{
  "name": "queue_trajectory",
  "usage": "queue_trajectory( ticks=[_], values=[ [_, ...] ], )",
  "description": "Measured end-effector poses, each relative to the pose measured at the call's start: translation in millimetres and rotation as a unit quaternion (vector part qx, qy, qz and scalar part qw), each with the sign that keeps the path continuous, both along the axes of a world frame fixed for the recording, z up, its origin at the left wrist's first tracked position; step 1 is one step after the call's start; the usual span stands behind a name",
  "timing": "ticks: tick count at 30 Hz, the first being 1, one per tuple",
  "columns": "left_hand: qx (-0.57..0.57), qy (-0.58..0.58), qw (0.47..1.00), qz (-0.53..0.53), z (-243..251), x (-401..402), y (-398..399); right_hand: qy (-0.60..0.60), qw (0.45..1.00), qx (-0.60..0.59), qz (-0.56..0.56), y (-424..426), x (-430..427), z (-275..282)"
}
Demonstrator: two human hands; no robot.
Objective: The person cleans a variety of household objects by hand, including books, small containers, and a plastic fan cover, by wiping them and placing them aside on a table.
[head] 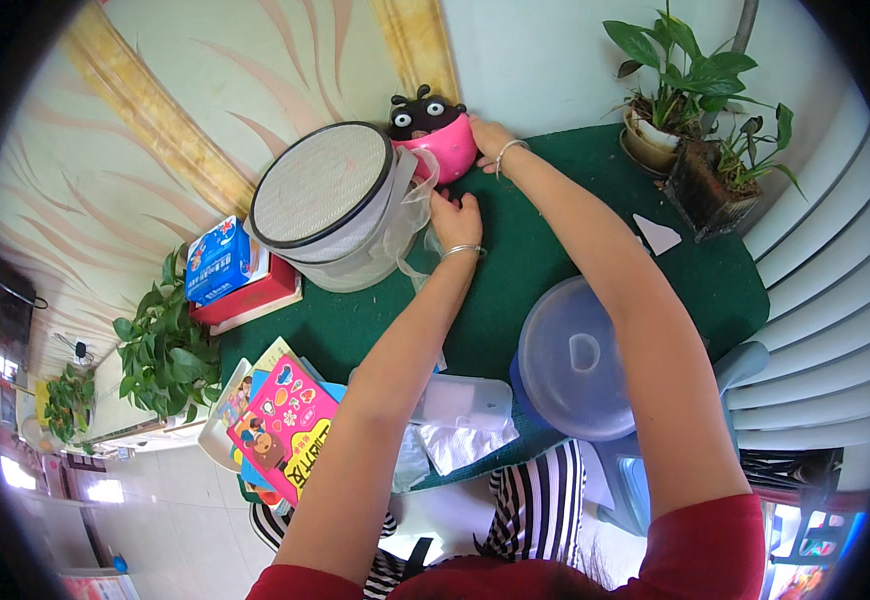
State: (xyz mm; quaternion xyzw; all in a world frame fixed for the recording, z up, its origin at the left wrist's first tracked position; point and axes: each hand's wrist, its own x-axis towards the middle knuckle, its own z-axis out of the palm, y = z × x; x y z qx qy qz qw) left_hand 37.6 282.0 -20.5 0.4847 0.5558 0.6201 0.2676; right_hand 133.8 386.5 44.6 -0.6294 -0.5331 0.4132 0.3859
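Observation:
A pink and black ladybug-shaped container (pixel 439 142) with round white eyes stands at the back of the green-covered table (pixel 510 225), against the wall. My right hand (pixel 489 141) touches its right side, the fingertips partly hidden. Just below the container is my left hand (pixel 456 219), fingers bent, beside a sheer whitish plastic bag (pixel 411 225); whether it grips the bag cannot be told. To the left of that hand stands a round container with a mesh-like lid (pixel 322 184) and a black rim.
Potted plants (pixel 679 112) stand at the back right. A blue tub with a translucent lid (pixel 574 360) is beneath my right forearm, near a clear plastic box (pixel 465 403). Children's books (pixel 285 420) lie front left; a red box (pixel 247 289) and leafy plant (pixel 169 352) are farther left.

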Motion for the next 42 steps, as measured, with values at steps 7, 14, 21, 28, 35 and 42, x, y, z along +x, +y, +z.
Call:
queue_trajectory(
  ticks=[7, 14, 21, 28, 35, 42],
  values=[
    [0.002, -0.026, 1.000, 0.013, 2, -1, -2, 0.008, 0.996, -0.075, 0.052, -13, 3, 12],
    [0.050, -0.052, 0.997, 0.019, -10, 5, 7, 0.181, 0.979, -0.092, 0.032, -23, 16, 8],
    [0.056, 0.024, 0.997, 0.052, -29, 4, 27, 0.104, 0.989, -0.101, 0.014, -12, -1, 24],
    [-0.090, -0.235, 0.965, -0.079, -7, -2, 29, 0.128, 0.982, -0.133, 0.041, -8, -2, 24],
    [0.077, -0.049, 0.995, 0.045, -34, -7, 38, 0.016, 0.977, -0.181, 0.107, 2, 16, 48],
    [-0.071, -0.112, 0.990, -0.040, -12, 1, 19, -0.009, 0.976, -0.211, 0.061, 0, 25, 42]
  ],
)
